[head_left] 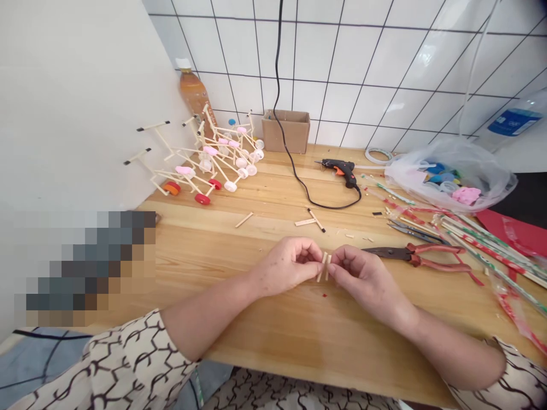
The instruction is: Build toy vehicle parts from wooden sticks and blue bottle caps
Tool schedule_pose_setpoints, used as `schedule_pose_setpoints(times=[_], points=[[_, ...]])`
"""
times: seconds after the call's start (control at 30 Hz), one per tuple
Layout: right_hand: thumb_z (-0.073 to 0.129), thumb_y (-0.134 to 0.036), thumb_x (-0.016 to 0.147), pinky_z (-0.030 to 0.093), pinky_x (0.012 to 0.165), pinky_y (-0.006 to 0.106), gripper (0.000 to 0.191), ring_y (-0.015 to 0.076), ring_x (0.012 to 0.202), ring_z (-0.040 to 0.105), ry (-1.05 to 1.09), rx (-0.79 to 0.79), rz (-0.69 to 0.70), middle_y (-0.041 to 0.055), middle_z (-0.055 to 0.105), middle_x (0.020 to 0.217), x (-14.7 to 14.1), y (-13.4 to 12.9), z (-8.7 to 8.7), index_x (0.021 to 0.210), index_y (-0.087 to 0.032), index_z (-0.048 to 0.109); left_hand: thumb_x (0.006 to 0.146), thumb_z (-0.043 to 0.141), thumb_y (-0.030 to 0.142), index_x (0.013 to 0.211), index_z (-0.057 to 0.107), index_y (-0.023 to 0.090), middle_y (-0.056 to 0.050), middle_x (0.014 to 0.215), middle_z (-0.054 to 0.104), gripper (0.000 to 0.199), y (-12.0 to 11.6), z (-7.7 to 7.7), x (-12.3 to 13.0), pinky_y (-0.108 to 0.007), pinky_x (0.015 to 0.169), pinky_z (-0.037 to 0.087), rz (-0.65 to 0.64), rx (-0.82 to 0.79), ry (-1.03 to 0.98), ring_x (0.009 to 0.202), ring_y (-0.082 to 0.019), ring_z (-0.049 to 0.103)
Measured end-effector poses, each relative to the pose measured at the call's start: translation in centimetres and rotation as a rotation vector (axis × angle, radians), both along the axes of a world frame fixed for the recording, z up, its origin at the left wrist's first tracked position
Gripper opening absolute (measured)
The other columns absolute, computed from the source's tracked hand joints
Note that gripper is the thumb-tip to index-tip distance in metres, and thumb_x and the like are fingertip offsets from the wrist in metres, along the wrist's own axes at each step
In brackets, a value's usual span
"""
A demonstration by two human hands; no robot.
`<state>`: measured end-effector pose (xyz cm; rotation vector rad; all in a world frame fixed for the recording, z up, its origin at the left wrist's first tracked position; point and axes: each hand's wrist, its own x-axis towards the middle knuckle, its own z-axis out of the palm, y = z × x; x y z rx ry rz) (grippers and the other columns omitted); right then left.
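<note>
Wooden sticks [323, 266], pinched in hands [286, 266] [363, 279], near table edge [325, 381]

Red-handled steel pliers [427, 256] crowd the right hand [363, 276] (tight there); forward, it could pass over the pale wooden tabletop [273, 225].

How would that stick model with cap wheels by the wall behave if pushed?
The stick model would probably feel light and fragile: thin sticks meeting at small joints. Its red cap wheels suggest it may roll, though it could also tip.
</note>
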<state>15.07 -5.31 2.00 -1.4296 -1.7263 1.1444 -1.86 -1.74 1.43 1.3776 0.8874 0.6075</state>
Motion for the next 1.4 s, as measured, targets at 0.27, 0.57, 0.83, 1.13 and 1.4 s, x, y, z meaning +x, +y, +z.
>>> schedule_pose_setpoints(times=[0.27, 0.57, 0.83, 1.13, 1.4], points=[[0.042, -0.01, 0.08, 0.035, 0.051, 0.024, 0.011, 0.0117, 0.053, 0.047, -0.517, 0.623, 0.231, -0.0002, 0.054, 0.062, 0.7, -0.7, -0.9, 0.075, -0.018, 0.049, 0.07, 0.052, 0.011, 0.074, 0.06, 0.016, 0.002, 0.063, 0.06, 0.01, 4.3, -1.6, -3.7, -0.022, 0.055, 0.042, 0.459, 0.655, 0.546, 0.057, -0.012, 0.055], [0.047, -0.004, 0.079, 0.035, 0.059, 0.028, 0.016, 0.0169, 0.062, 0.05, -0.824, 0.686, 0.383, 0.0049, 0.058, 0.07, 0.4, -1.0, -1.5, 0.072, -0.016, 0.055, 0.082, 0.048, 0.018, 0.083, 0.064, 0.017, -0.006, 0.086, 0.066, 0.016, 5.2, -1.7, -4.5, -0.029, 0.066, 0.046, 0.379, 0.866, 1.049, 0.08, -0.021, 0.062], [0.041, -0.011, 0.089, 0.038, 0.063, 0.028, 0.02, 0.0179, 0.069, 0.053, -0.702, 0.679, 0.298, 0.007, 0.059, 0.074, 1.0, -0.6, -1.8, 0.079, -0.014, 0.059, 0.085, 0.045, 0.017, 0.091, 0.062, 0.015, -0.008, 0.09, 0.064, 0.018, 4.3, -2.2, -4.8, -0.032, 0.077, 0.05, 0.373, 1.17, 0.871, 0.087, -0.021, 0.061], [0.042, -0.009, 0.088, 0.041, 0.066, 0.028, 0.021, 0.0186, 0.073, 0.053, -0.632, 0.636, 0.27, 0.0081, 0.059, 0.076, 1.5, -0.4, -1.9, 0.082, -0.015, 0.061, 0.085, 0.047, 0.013, 0.081, 0.062, 0.015, -0.005, 0.074, 0.065, 0.016, 2.9, -1.2, -4.4, -0.027, 0.067, 0.048, 0.16, 1.339, 0.576, 0.07, -0.015, 0.059], [0.042, -0.009, 0.087, 0.041, 0.066, 0.028, 0.021, 0.0187, 0.073, 0.052, -0.622, 0.656, 0.272, 0.008, 0.059, 0.077, 1.5, -0.3, -2.0, 0.082, -0.015, 0.061, 0.086, 0.047, 0.014, 0.08, 0.062, 0.015, -0.005, 0.072, 0.064, 0.016, 2.5, -1.2, -4.3, -0.024, 0.061, 0.044, 0.067, 1.282, 0.55, 0.066, -0.014, 0.056]])
